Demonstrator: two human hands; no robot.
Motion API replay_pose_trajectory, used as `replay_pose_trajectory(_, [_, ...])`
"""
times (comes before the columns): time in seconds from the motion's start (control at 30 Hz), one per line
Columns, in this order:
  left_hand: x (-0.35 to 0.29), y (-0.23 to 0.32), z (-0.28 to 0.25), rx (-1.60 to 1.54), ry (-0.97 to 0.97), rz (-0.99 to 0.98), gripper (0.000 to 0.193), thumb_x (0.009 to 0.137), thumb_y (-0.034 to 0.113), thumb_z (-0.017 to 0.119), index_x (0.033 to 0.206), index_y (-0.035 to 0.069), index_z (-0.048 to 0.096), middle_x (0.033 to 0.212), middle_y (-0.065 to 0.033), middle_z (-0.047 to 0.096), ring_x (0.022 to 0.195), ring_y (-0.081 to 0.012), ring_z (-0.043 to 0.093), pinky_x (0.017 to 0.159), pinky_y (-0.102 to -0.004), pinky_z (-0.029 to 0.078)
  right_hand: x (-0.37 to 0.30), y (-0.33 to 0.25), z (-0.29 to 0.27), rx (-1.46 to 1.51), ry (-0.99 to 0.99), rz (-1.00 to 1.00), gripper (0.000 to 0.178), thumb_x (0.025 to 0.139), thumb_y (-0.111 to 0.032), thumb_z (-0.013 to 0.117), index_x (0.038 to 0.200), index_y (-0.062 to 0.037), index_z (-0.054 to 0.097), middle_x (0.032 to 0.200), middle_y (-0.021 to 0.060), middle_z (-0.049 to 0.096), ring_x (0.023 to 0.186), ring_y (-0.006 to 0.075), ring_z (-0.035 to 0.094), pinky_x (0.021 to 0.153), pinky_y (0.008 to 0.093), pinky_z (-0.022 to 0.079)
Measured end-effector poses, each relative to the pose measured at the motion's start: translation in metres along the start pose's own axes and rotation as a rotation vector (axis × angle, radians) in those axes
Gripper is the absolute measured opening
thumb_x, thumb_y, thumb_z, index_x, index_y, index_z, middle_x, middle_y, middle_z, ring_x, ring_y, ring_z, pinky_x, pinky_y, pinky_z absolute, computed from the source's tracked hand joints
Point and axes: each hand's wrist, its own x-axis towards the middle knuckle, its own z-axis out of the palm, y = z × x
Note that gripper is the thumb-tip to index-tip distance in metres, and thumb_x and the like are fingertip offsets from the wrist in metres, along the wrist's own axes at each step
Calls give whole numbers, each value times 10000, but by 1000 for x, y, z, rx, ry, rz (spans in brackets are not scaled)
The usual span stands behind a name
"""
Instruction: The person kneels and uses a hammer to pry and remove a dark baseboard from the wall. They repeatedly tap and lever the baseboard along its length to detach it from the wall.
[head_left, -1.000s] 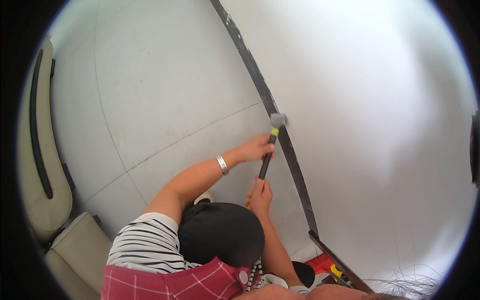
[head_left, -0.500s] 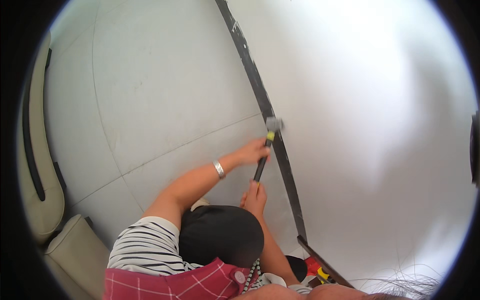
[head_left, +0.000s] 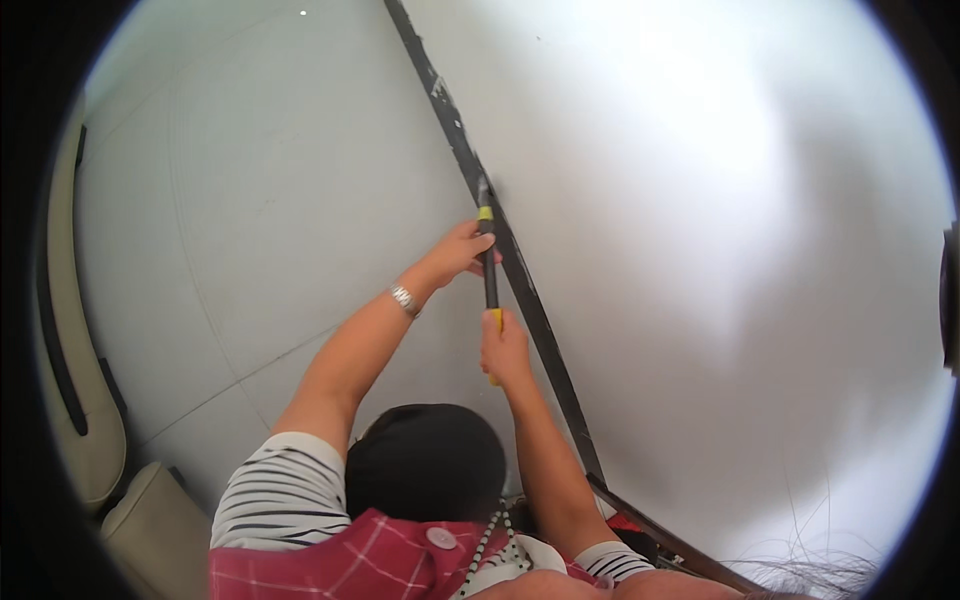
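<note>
Nearest, a red checked apron point(head_left: 340, 565) with a large button covers the person's front, a string of beads point(head_left: 487, 535) hanging beside it. Just beyond rises a knee in black cloth point(head_left: 425, 465). To the right of these, a dark bar point(head_left: 665, 535) slants by the lower edge. Ahead of the knee, the right hand point(head_left: 506, 345) has its grip wrapped round the yellow lower part of a long-handled tool point(head_left: 490, 280). Farther along, the left hand point(head_left: 463, 250), a silver band point(head_left: 404, 299) at its wrist, has its grip closed about the black shaft below a yellow-green collar. The tool's blurred grey head lies over the black strip point(head_left: 545, 335) between pale floor tiles point(head_left: 270, 220) and a white wall point(head_left: 680, 250); whether it touches cannot be told.
</note>
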Motion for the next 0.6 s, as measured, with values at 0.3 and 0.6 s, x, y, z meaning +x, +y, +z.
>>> replay_pose_trajectory(0.3, [-81,-63,-11,-192,-192,-131,237,913,184,556,1075,13,537,990,-141,651,935,-239,643,867,-389,507,-81,93,27,366,-278,77,456,886,-212,595,1271,-37,426,691,71,566,537,175,563,501,325,474])
replay_pose_trajectory(0.6, [-58,-95,49,-50,-280,-309,310,935,209,526,1165,2,505,1032,-129,633,1027,-246,612,880,-408,500,-76,164,14,-71,126,-83,252,880,-261,622,877,-21,544,609,11,500,518,101,511,473,281,430])
